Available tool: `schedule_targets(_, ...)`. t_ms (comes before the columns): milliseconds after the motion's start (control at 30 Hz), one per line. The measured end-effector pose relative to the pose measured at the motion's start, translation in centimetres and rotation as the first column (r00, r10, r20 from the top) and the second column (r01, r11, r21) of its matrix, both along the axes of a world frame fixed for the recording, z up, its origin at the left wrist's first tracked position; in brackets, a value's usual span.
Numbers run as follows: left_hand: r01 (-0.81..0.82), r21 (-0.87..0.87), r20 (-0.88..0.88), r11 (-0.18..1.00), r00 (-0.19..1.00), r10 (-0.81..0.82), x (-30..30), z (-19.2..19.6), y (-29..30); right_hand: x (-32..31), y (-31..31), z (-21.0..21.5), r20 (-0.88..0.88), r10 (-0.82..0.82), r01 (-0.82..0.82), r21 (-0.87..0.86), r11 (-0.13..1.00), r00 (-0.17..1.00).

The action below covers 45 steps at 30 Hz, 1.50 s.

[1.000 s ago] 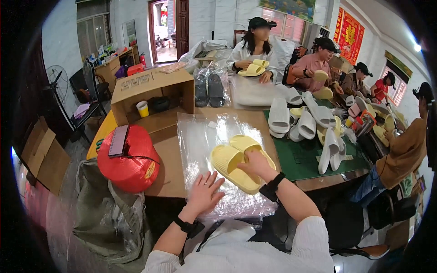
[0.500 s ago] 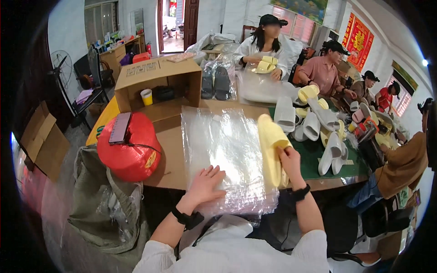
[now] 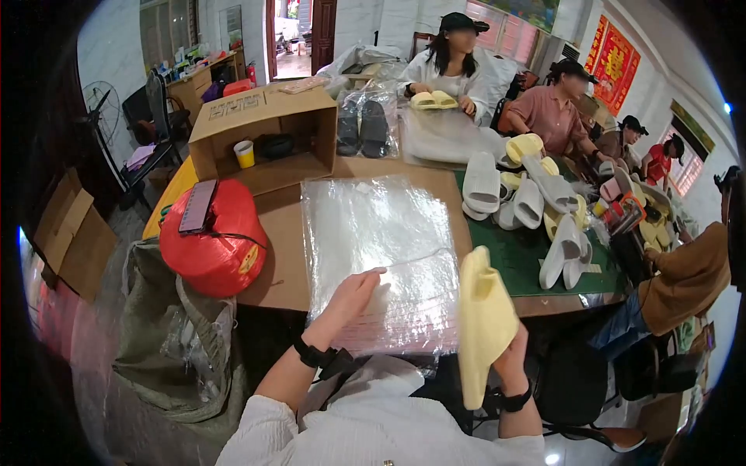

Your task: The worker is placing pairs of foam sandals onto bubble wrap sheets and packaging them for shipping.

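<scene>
A stack of clear plastic bags [image 3: 373, 225] lies on the table in front of me. My left hand [image 3: 351, 301] is over its left part, with thumb and fingers closed at the lifted edge of the top bag. To the right of the stack, past the table's front edge, my right hand [image 3: 511, 356] grips a pale yellow slide slipper [image 3: 483, 330] tilted on its side. The hand's fingers are partly hidden behind the slipper, and whether a second one is behind it I cannot tell.
On the right, grey and yellow slippers [image 3: 528, 203] crowd a green mat [image 3: 509, 268]. To the left are a red plastic-wrapped bundle [image 3: 214, 252] with a phone [image 3: 199, 206] on it, and an open carton [image 3: 268, 113]. Across the table, a person [image 3: 447, 70] handles yellow slippers.
My right hand has brought the yellow slipper off the stack's right edge, toward me and rightward. My left hand has gone from lying flat on the bags to pinching the top bag's edge.
</scene>
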<state>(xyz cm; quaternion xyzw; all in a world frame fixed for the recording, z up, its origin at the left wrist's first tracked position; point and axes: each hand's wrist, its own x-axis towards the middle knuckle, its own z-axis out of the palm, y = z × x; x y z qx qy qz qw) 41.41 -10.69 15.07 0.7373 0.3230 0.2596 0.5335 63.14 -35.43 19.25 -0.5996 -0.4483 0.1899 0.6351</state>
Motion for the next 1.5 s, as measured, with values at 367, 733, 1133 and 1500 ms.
schedule_targets(367, 0.299, -0.334, 0.179, 0.894, 0.951, -0.251, -0.1, -0.4, 0.8, -2.6, 2.5, -0.3, 0.570, 0.212, -0.030, -0.310, 0.950, 0.794)
schedule_targets(733, 0.171, 0.510, -0.045, 0.843, 0.984, -0.172, 0.8, 0.9, -2.6, -5.7, 2.8, 0.3, 0.757, 0.297, 0.001, -0.366, 0.931, 0.582)
schedule_targets(1133, 0.140, 0.259, 0.134, 0.956, 0.975, -0.179, -0.2, 1.6, -2.3, -2.8, 4.1, -1.4, 0.731, 0.137, 0.153, -0.316, 0.936, 0.668)
schedule_targets(1500, 0.310, 0.693, -0.151, 0.651, 0.945, -0.289, 0.1, 4.4, -6.0, -3.9, 8.2, -1.4, 0.700, 0.118, 0.109, -0.271, 0.956, 0.705)
